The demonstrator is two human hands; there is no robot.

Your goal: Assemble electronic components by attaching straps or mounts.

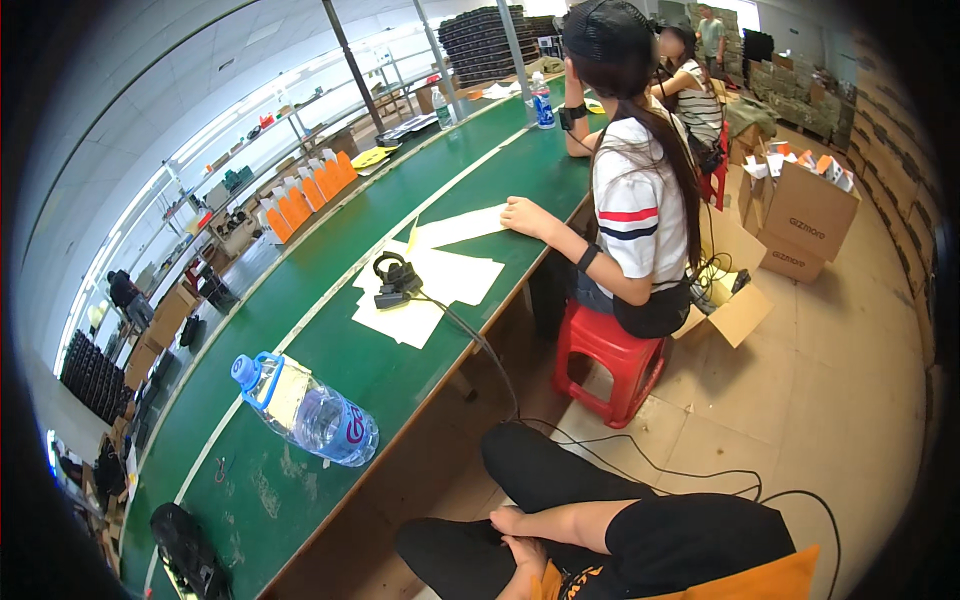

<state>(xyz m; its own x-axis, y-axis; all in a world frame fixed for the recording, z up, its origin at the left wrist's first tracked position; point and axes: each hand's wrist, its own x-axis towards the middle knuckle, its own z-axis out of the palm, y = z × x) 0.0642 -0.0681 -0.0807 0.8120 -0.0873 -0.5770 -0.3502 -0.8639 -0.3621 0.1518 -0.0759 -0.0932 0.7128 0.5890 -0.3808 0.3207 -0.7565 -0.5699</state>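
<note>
Both hands (520,545) rested clasped in the lap, fingers holding nothing, right of the table's (330,350) near water bottle (305,410).

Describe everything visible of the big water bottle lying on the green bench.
The water bottle is clear plastic with a blue cap and a blue carrying handle near its neck. It lies on its side on the green bench, cap pointing toward the far-left, base with a blue label nearer the bench edge. Some water shows inside. Nothing touches it but the bench; no hands are near it.
</note>
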